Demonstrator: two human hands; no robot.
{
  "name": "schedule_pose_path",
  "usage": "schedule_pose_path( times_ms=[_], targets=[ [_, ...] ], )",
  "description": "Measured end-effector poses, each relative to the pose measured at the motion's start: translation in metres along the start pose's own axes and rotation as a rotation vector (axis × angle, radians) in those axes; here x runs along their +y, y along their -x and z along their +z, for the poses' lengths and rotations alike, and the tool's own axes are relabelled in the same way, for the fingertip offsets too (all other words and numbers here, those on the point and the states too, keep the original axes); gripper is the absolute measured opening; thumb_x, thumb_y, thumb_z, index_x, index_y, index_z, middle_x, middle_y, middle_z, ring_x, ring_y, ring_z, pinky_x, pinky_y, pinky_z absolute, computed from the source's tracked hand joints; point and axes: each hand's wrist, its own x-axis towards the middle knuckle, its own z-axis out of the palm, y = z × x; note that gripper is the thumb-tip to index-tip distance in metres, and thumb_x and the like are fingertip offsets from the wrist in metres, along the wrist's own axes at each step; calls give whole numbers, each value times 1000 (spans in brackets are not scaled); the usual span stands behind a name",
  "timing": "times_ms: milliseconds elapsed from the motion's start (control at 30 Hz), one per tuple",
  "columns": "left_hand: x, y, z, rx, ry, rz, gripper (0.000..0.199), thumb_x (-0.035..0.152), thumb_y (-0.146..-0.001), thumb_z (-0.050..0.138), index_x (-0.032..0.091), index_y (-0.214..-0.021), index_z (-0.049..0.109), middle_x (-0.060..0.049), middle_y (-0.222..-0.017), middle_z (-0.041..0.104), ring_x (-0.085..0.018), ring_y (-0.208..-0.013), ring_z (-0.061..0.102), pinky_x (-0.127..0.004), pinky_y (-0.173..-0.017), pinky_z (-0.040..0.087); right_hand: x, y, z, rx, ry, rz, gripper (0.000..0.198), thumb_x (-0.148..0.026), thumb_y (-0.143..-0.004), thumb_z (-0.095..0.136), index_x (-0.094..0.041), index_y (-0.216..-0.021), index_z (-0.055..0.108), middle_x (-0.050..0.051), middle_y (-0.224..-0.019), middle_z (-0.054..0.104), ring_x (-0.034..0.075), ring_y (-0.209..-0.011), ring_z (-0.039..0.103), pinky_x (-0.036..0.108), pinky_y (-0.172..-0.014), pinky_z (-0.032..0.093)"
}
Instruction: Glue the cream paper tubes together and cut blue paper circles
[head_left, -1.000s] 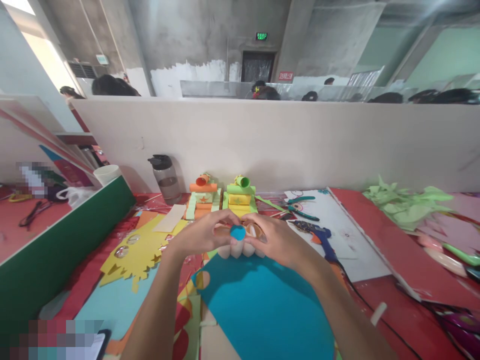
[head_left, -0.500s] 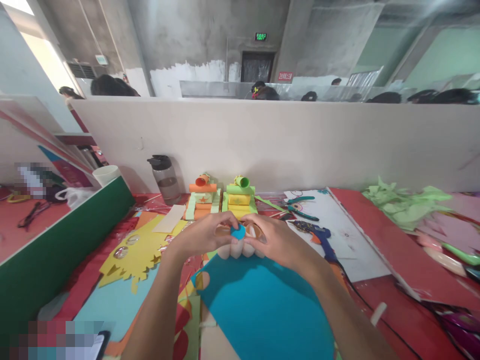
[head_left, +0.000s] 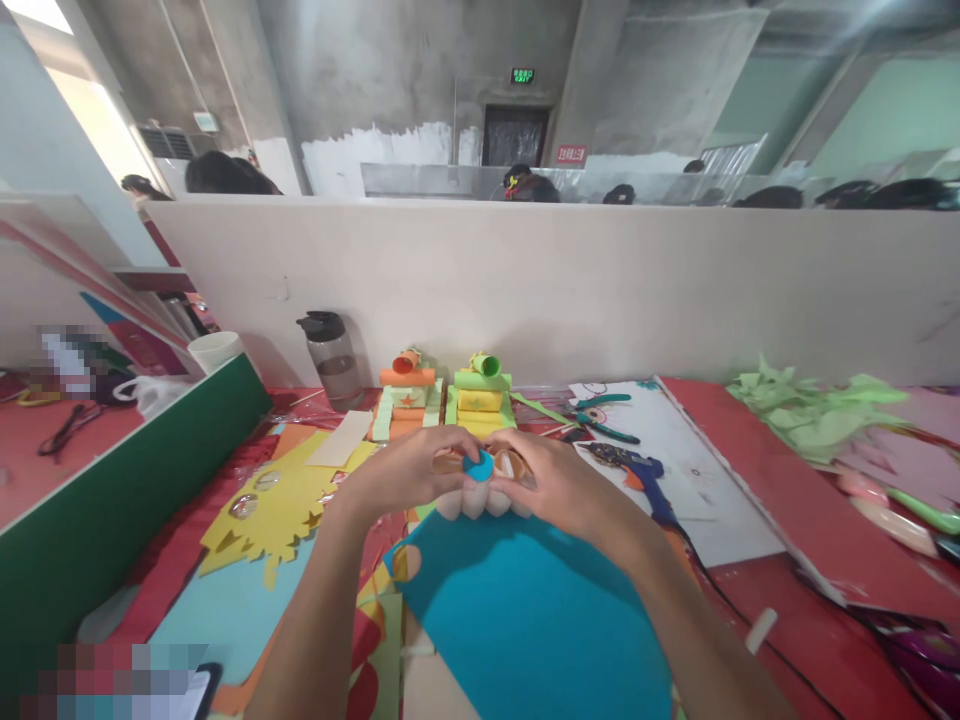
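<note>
Both my hands meet over a white lobed piece (head_left: pixel 474 500) above the blue sheet. It looks like several short tubes joined side by side, with tan hollows at the top. A small blue disc (head_left: pixel 478 465) lies over one of the tubes. My left hand (head_left: pixel 411 468) is closed, its fingertips pressing the disc against the piece from the left. From the right, my right hand (head_left: pixel 564 482) pinches the piece near the disc. My fingers hide part of its top and sides. Below lies a large blue sheet (head_left: pixel 525 620) with a round hole near its left corner.
Two paper tank models (head_left: pixel 409 395), one orange and one green, stand by the partition (head_left: pixel 600 290). A water bottle (head_left: pixel 330 360) is left of them. Pliers (head_left: pixel 609 418) and a blue glue gun (head_left: pixel 651 485) with its cord lie right. Yellow cut paper (head_left: pixel 277 500) lies left.
Almost nothing differs. The view has shifted very slightly, and both hands keep the same grip on the white piece and blue disc.
</note>
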Motion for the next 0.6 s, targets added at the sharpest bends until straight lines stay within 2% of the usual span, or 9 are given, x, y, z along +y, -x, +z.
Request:
schedule_pose_path(
  times_ms=[133, 333, 467, 600],
  targets=[
    [3, 2, -2, 1, -80, 32, 20, 26, -88, 63, 26, -108, 65, -3, -117, 70, -20, -103, 65, -31, -89, 50, 5, 1, -2, -1, -5, -1, 43, -30, -88, 68, -30, -130, 59, 4, -128, 68, 25, -114, 65, 35, -91, 49],
    [4, -1, 0, 65, -216, 86, 11, 23, -94, 54, 24, -96, 65, -3, -108, 72, -20, -96, 67, -31, -84, 50, 7, 0, -2, -4, -24, -1, 38, -29, -89, 66, -30, -126, 62, 4, -122, 70, 25, -109, 67, 34, -88, 49],
    [7, -1, -1, 227, -251, 140, 14, 26, -98, 48, 22, -99, 62, -8, -111, 70, -23, -103, 65, -34, -87, 50, 8, -2, -5, 33, -83, 28, 32, -32, -89, 67, -28, -120, 64, 5, -119, 71, 25, -108, 67, 36, -90, 50],
    [12, 11, -17, 469, -156, 115, 16, 32, -101, 46, 22, -101, 58, -6, -103, 69, -20, -95, 66, -32, -82, 50, 13, -3, -10, 162, -233, 24, 35, -39, -88, 68, -24, -119, 63, 8, -124, 69, 27, -115, 64, 39, -98, 49]
  ],
)
